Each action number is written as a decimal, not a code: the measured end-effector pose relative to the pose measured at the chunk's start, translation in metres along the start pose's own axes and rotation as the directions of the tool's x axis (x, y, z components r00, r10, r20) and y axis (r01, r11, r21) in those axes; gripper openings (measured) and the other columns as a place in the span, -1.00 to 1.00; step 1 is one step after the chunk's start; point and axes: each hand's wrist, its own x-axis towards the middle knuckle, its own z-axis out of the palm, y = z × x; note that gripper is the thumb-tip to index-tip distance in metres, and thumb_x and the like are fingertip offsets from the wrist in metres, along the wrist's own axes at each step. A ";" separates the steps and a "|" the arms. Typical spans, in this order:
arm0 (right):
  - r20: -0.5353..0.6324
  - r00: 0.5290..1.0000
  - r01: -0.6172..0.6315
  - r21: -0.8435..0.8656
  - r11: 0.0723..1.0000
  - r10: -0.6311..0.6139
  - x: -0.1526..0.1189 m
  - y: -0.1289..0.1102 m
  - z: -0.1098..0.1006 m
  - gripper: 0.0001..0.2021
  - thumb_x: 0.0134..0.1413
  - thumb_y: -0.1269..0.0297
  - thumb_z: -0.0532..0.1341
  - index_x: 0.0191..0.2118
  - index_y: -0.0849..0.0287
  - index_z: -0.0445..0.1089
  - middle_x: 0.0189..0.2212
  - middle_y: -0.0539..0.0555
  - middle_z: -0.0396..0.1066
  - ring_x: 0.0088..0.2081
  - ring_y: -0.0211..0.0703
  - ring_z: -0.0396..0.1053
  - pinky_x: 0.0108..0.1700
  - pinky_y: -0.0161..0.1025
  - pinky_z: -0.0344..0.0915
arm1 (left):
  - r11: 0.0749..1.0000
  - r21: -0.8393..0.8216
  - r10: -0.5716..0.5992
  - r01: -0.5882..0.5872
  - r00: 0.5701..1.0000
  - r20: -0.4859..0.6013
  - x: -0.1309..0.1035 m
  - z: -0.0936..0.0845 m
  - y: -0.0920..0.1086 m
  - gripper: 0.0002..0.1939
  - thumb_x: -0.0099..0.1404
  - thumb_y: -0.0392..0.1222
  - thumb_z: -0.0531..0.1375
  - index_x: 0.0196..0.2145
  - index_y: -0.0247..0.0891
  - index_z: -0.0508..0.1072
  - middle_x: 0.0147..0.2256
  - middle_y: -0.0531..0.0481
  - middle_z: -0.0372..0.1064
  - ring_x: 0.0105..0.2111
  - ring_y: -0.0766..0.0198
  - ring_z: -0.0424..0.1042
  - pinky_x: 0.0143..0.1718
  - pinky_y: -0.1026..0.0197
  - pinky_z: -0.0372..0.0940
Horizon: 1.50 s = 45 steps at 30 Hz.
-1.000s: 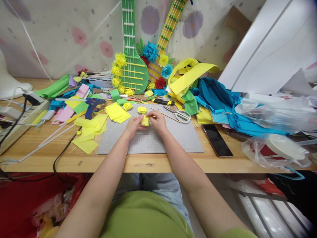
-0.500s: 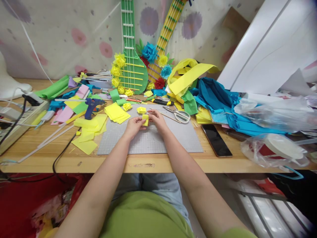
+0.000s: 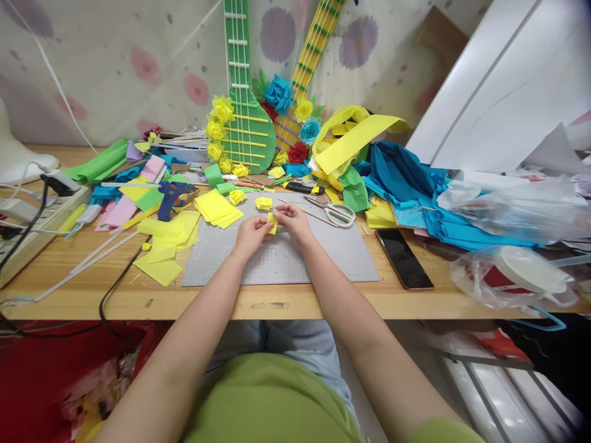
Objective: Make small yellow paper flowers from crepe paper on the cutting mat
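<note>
Between my two hands is a small piece of yellow crepe paper point(image 3: 273, 224), held above the grey cutting mat point(image 3: 221, 261). My left hand point(image 3: 253, 235) pinches its left side. The fingers of my right hand point(image 3: 294, 221) close on its right and upper edge. Just beyond my fingertips lies a yellow paper flower point(image 3: 263, 203), with another yellow flower point(image 3: 237, 197) to its left. A stack of yellow paper squares point(image 3: 218, 208) rests on the mat's left corner. Right of my right hand are white-handled scissors point(image 3: 339, 214) and a thin wooden stick point(image 3: 318, 216).
A blue glue gun point(image 3: 170, 198) and loose yellow sheets point(image 3: 168, 240) lie at left. Behind stand a green paper instrument point(image 3: 252, 138) and a yellow one point(image 3: 307, 67). A utility knife point(image 3: 302, 187), phone point(image 3: 404, 258), blue crepe paper point(image 3: 406, 178) and bagged cup point(image 3: 512, 274) are also there.
The yellow paper piece has turned and now looks narrower between my fingers. My right fingers have shifted slightly over its upper edge. Other things stay in place.
</note>
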 end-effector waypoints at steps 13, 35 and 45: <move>-0.069 0.997 0.030 0.005 1.000 -0.030 -0.004 -0.003 0.004 -0.75 -0.40 0.25 0.32 -0.45 0.16 0.36 -0.55 -0.06 0.35 -0.45 -0.29 0.31 -0.28 -0.26 0.25 | 1.000 0.026 -0.001 0.000 0.999 0.043 0.000 0.002 -0.002 -0.60 -0.21 0.01 0.34 -0.47 -0.34 0.41 -0.54 0.00 0.42 -0.55 0.33 0.39 -0.51 0.28 0.34; -0.147 0.980 0.124 -0.085 0.989 -0.136 -0.001 -0.008 0.001 -0.80 -0.41 0.23 0.33 -0.55 0.16 0.35 -0.59 -0.06 0.34 -0.49 -0.29 0.28 -0.33 -0.27 0.26 | 0.995 -0.043 -0.095 0.095 0.995 0.021 -0.005 0.003 0.008 -0.61 -0.21 -0.18 0.35 -0.39 -0.36 0.39 -0.49 -0.05 0.44 -0.48 0.25 0.45 -0.49 0.27 0.32; -0.232 0.960 0.153 -0.039 0.987 -0.158 0.000 0.000 0.008 -0.73 -0.35 0.14 0.29 -0.47 0.17 0.32 -0.57 -0.07 0.33 -0.46 -0.29 0.30 -0.32 -0.28 0.27 | 0.991 -0.102 -0.090 0.086 0.995 -0.037 0.000 0.015 0.012 -0.67 -0.14 -0.11 0.33 -0.42 -0.35 0.43 -0.45 -0.07 0.43 -0.40 0.24 0.44 -0.45 0.27 0.31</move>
